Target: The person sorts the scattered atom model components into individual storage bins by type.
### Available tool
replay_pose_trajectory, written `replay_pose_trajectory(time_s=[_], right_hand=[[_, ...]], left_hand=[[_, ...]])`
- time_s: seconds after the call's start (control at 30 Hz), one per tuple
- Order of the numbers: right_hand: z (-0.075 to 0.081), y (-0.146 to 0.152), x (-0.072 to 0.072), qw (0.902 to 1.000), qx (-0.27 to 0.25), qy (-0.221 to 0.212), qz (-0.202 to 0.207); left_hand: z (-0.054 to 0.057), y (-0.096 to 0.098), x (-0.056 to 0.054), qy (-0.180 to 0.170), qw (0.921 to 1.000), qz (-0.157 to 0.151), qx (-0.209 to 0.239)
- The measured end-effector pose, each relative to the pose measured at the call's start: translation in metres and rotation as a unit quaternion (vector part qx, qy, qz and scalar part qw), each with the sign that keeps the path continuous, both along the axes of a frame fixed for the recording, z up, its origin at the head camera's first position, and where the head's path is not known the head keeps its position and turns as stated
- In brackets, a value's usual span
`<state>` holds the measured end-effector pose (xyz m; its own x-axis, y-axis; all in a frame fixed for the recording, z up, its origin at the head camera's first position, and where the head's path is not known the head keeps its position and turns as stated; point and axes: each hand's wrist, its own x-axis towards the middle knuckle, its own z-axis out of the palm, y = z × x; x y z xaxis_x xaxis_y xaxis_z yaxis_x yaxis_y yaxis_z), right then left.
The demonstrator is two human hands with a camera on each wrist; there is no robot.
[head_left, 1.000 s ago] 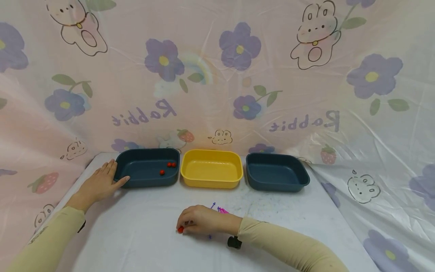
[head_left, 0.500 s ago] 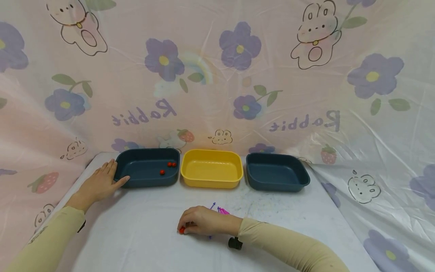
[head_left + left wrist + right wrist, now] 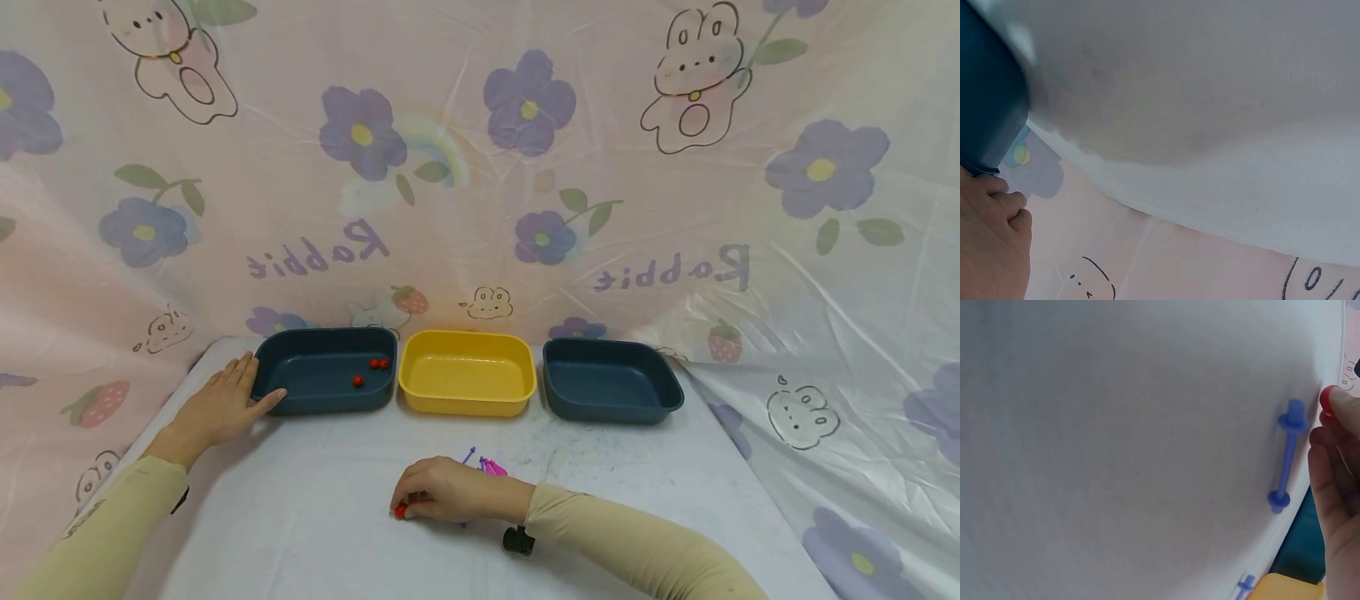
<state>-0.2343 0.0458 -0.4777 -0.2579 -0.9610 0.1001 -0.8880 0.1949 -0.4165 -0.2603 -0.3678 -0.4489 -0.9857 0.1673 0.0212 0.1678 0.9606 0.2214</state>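
Observation:
In the head view my right hand [image 3: 442,490] pinches a small red ball [image 3: 401,511] between thumb and fingertips, low over the white cloth. The right wrist view shows the red ball [image 3: 1329,400] at the fingertips, partly covered by the thumb. Just beside that hand lies a purple rod with a flanged knob at each end [image 3: 1287,456]. My left hand [image 3: 221,400] rests against the left end of a dark blue tray [image 3: 322,402], fingers extended along its side and thumb by the front rim. Several red balls [image 3: 358,381] lie inside this tray.
A yellow tray [image 3: 467,406] stands in the middle of the back row, with another dark blue tray [image 3: 611,411] to its right. Purple rods [image 3: 470,455] and pink pieces [image 3: 493,467] lie behind the right hand, partly hidden by it. A printed curtain [image 3: 465,208] hangs behind.
The right hand, pinching the red ball, has shifted very slightly toward the near edge. My left hand and the trays have stayed in place.

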Motion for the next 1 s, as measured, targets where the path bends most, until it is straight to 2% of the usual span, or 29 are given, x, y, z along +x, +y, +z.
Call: replay_pose_trajectory(time_s=[0.23, 0.6, 0.83, 1.0], right_hand=[[0.003, 0.000, 0.002, 0.9999, -0.009, -0.003, -0.011], [0.009, 0.000, -0.001, 0.9976, -0.062, -0.011, -0.029], [0.017, -0.006, -0.011, 0.9926, -0.111, -0.021, -0.044], [0.024, -0.010, -0.020, 0.9886, -0.126, -0.035, -0.074]], left_hand=[[0.000, 0.000, 0.002, -0.001, 1.0000, 0.000, 0.002], [0.000, -0.001, 0.001, -0.001, 1.0000, -0.001, 0.001], [0.001, 0.000, 0.001, -0.004, 1.0000, 0.000, 0.005], [0.001, 0.000, 0.000, 0.000, 1.0000, -0.001, 0.004]])
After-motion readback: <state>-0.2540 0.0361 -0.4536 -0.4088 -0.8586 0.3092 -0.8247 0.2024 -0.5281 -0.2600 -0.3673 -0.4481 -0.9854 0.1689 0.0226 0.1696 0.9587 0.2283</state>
